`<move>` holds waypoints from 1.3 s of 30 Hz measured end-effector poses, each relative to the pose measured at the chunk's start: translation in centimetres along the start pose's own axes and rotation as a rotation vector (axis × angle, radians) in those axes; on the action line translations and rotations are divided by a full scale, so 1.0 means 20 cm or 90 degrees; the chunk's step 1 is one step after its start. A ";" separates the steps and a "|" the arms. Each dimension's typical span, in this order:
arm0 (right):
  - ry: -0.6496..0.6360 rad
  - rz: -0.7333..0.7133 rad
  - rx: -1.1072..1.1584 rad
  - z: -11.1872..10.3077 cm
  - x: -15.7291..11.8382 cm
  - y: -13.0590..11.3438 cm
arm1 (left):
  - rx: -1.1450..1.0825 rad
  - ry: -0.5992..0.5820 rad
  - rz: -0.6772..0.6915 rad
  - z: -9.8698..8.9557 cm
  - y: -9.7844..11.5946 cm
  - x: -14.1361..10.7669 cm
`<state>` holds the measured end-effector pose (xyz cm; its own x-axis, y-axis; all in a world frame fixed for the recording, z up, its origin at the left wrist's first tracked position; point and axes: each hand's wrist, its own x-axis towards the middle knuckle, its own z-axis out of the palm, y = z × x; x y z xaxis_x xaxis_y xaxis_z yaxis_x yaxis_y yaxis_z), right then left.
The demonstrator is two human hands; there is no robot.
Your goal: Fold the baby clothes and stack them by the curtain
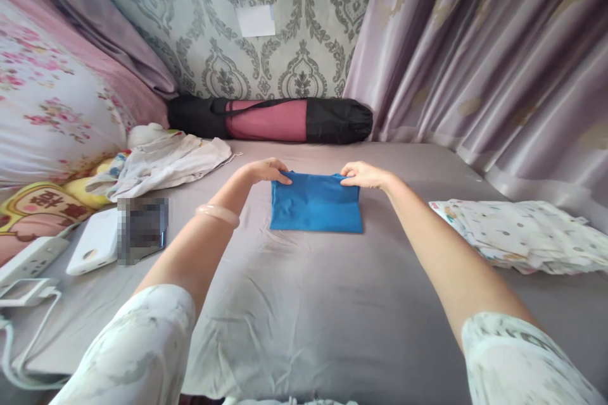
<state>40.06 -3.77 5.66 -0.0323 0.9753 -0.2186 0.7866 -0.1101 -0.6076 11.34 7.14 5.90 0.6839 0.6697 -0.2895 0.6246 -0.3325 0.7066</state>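
Note:
A blue cloth (317,205), folded into a rectangle, lies on the grey bed sheet (304,304) in front of me. My left hand (270,171) pinches its far left corner, thumb on top and the other fingers behind the edge. At the far right corner, my right hand (363,174) grips the cloth in the same way. Between the hands the far edge runs fairly straight, with small bumps near each grip. A few wrinkles show on the left half of the cloth. Whether it is a garment I cannot tell.
Folded patterned cloth (513,234) lies at the right. On the left are a crumpled white cloth (166,161), a white box-shaped device (92,240), a blurred phone-like object (142,231) and a power strip (35,259) with cables. A black-and-pink rolled bag (268,120) lies along the wall.

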 end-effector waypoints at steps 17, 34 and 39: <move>0.325 -0.318 -0.313 0.30 -0.23 0.05 | 0.437 0.396 0.264 0.26 -0.11 -0.18; 0.329 -0.387 -0.315 0.54 -0.42 0.22 | 0.498 0.239 0.214 0.50 -0.28 -0.52; 0.414 -0.439 -0.355 0.60 -0.42 0.26 | 0.470 0.305 0.077 0.49 -0.41 -0.73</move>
<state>37.02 -14.86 -4.85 -0.3695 0.7268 0.5790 0.8981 0.4392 0.0218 -0.08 -6.49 -2.08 0.6337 0.7528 0.1782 0.7549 -0.6520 0.0701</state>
